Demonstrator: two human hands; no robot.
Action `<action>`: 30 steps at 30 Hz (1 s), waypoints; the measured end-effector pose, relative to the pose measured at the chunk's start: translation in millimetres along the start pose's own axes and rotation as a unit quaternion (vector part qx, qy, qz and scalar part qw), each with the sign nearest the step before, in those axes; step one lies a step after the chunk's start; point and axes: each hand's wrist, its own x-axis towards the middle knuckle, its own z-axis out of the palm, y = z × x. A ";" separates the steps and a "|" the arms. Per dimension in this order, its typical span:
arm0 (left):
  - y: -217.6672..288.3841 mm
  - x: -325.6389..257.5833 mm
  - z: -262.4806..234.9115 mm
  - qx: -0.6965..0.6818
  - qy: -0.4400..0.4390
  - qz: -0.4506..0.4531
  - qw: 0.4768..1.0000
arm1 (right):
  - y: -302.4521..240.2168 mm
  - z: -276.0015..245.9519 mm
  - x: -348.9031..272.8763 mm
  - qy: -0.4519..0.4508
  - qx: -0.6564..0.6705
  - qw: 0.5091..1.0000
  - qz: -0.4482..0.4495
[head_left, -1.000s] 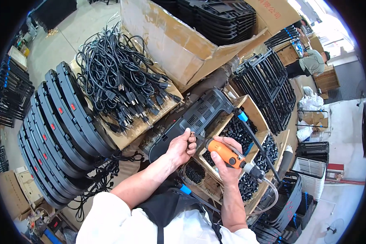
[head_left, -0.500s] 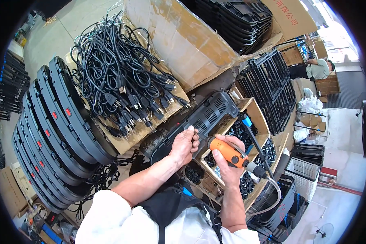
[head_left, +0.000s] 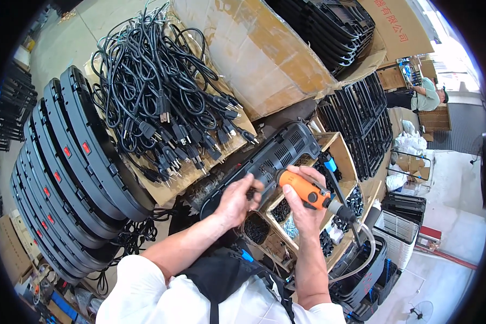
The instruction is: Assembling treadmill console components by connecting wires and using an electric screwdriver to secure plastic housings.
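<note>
My right hand (head_left: 303, 208) grips an orange power screwdriver (head_left: 302, 189) with a round black button on its body. A pale hose (head_left: 371, 248) runs from its back end. The tool lies tilted, with its tip toward my left hand (head_left: 238, 198). My left fingers are curled in beside the tip, the thumb toward the tool; what they hold, if anything, is too small to make out. Beyond both hands lies a long black plastic housing (head_left: 292, 141) with vent slots, its near part hidden behind my left hand.
A wooden compartment box (head_left: 337, 144) with black screws (head_left: 256, 229) and silver screws (head_left: 290, 228) stands at my right. Black power cords (head_left: 151, 97) are heaped on cardboard at left, beside stacked black curved panels (head_left: 100, 170). A large cardboard box (head_left: 259, 51) stands behind. Another person (head_left: 429, 96) is far right.
My left hand has drawn back a little toward me, and its fingers have loosened from a tight pinch. The right hand still holds the screwdriver in nearly the same place. The view has shifted slightly.
</note>
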 end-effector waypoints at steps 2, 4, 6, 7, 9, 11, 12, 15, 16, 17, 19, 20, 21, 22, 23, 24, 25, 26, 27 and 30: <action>14.5 -4.5 -12.3 0.084 0.019 0.042 0.995 | -2.5 0.0 11.9 -0.020 -0.037 0.999 -0.007; 30.2 -9.3 -17.5 0.144 0.029 0.075 0.986 | -4.1 3.4 21.1 -0.024 -0.035 0.999 -0.009; 37.3 -8.7 -21.0 0.197 0.022 0.118 0.973 | -3.7 2.8 28.3 -0.029 -0.043 0.998 -0.019; 40.8 -7.0 -26.4 0.227 0.011 0.130 0.965 | -4.4 3.3 31.0 -0.037 -0.040 0.998 -0.017; 39.9 -6.3 -29.6 0.373 0.061 0.197 0.905 | -5.5 3.8 32.4 -0.046 -0.038 0.998 -0.016; 45.7 -12.1 -23.4 0.507 0.109 0.256 0.815 | -0.8 3.1 30.4 -0.049 -0.044 0.998 -0.015; 49.0 -16.4 -19.9 0.570 0.109 0.258 0.772 | 1.3 2.1 29.5 -0.050 -0.044 0.998 -0.015; 50.8 -15.3 -25.2 0.653 0.119 0.282 0.693 | 2.3 3.5 27.3 -0.053 -0.064 0.996 -0.022; 52.2 -15.2 -26.0 0.699 0.120 0.277 0.648 | 1.3 3.5 26.7 -0.051 -0.066 0.996 -0.022; 52.8 -15.1 -26.8 0.742 0.121 0.271 0.601 | 0.7 3.5 25.9 -0.049 -0.069 0.996 -0.022; 49.0 -11.3 -30.8 0.746 0.121 0.285 0.590 | 2.3 3.2 23.7 -0.047 -0.061 0.997 -0.020; 47.3 -9.5 -32.6 0.749 0.120 0.299 0.578 | 3.1 3.2 22.9 -0.044 -0.053 0.997 -0.018; 45.6 -7.9 -34.2 0.750 0.120 0.299 0.578 | 3.5 4.1 22.3 -0.044 -0.053 0.997 -0.018; 44.7 -7.0 -33.7 0.754 0.123 0.294 0.575 | 3.7 5.1 21.4 -0.041 -0.048 0.998 -0.020; 43.8 -6.3 -33.2 0.758 0.126 0.289 0.571 | 4.0 5.8 20.7 -0.038 -0.043 0.998 -0.022; 42.8 -5.9 -33.0 0.759 0.125 0.289 0.570 | 5.5 6.0 20.2 -0.037 -0.043 0.998 -0.022; 41.7 -5.5 -32.3 0.756 0.128 0.290 0.572 | 7.7 5.6 20.1 -0.036 -0.045 0.998 -0.022; 40.8 -4.9 -32.0 0.754 0.132 0.292 0.574 | 8.8 5.6 20.0 -0.035 -0.046 0.998 -0.022; 40.2 -4.2 -31.9 0.754 0.131 0.292 0.574 | 8.6 6.3 20.0 -0.034 -0.047 0.998 -0.023; 39.1 -2.4 -33.4 0.750 0.136 0.304 0.572 | 7.8 10.3 20.7 -0.027 -0.040 0.999 -0.013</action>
